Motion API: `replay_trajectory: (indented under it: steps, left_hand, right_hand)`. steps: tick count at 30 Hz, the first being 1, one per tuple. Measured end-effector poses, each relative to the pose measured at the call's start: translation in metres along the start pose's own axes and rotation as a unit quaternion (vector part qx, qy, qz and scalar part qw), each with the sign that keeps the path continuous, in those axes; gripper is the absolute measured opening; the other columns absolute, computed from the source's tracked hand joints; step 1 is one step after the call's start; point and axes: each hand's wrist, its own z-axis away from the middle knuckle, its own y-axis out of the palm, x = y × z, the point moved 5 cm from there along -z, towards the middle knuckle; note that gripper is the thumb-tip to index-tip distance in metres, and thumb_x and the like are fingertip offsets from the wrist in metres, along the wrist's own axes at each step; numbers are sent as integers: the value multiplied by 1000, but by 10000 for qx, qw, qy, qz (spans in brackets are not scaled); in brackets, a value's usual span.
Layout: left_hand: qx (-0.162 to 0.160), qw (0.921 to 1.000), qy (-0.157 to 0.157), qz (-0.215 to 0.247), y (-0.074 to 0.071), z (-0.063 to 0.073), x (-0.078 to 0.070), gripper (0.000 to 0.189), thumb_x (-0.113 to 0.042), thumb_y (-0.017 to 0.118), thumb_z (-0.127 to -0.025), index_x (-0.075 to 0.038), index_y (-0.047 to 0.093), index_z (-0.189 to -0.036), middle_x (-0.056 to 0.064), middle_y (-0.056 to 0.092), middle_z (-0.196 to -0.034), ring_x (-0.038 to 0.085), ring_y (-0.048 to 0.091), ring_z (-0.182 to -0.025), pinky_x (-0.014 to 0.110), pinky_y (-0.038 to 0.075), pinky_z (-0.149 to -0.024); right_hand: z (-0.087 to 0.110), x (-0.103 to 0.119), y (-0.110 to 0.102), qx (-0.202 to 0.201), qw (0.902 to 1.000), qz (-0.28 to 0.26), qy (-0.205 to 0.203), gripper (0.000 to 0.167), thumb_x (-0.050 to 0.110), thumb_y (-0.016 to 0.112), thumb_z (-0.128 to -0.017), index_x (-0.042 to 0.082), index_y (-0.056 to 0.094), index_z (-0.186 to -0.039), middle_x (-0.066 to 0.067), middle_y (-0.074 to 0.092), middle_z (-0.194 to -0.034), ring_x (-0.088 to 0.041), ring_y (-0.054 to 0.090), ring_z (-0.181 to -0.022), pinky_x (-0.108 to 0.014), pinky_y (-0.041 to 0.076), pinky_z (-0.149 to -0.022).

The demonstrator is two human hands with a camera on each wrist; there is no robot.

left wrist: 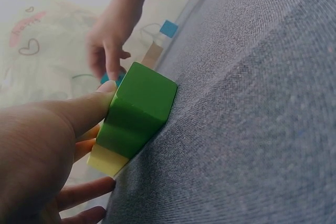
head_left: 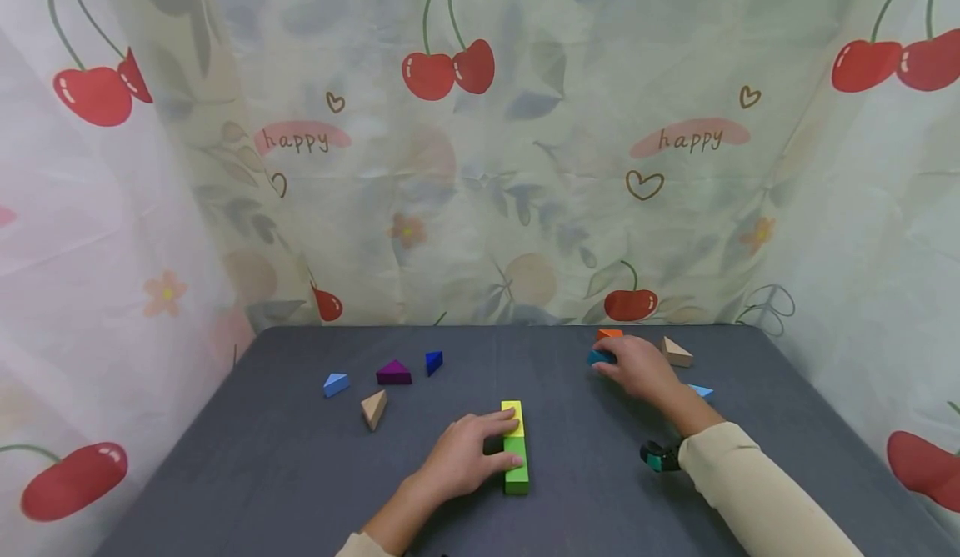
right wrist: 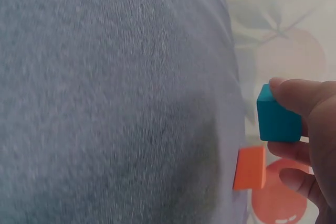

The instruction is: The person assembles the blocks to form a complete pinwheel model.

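With the right hand (head_left: 637, 365), pinches the teal block (head_left: 598, 358) between thumb and fingers, between one and two o'clock from the yellow block (head_left: 512, 405). With the left hand (head_left: 465, 454), unclamped, rests extended fingers against yellow, thumb against the green block (head_left: 517, 480), along a row aligned lengthwise from six to twelve.

The green block (left wrist: 140, 95) and yellow block (head_left: 513, 411) against my left fingers (head_left: 497, 428) look smooth and painted, the green with a soft sheen. The teal block (right wrist: 279, 121) I pinch in my right fingers (right wrist: 291, 152) is smooth and satin-like. Near the table's far right corner, a pale triangular block (head_left: 677, 353) looks like bare matt wood. Matt, finely ribbed grey cloth covers the table (head_left: 300, 474); beyond its far edge hangs a lightly creased sheet (head_left: 495, 148), cloth or plastic, I cannot tell.
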Motion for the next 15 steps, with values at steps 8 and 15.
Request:
replay_trajectory:
  steps: [8,15]
  left_hand:
    - [-20,10000,-5,14,-1,0,-1,54,-51,70,-85,-25,63,-132,-13,49,-142,27,50,-124,50,40,-99]
    - [30,10000,-81,19,-1,1,-1,54,-52,69,-85,-25,63,-132,-13,49,-142,27,50,-124,51,39,-99]
  right_hand:
    - [-2,14,2,-106,9999,-52,-55,35,28,75,-87,6,70,-114,-8,69,-105,-26,61,-90,-49,50,-85]
    - [-3,29,5,-153,9996,-68,-206,35,30,75,-86,6,70,-111,-7,69,-104,-23,62,-89,-47,51,-83]
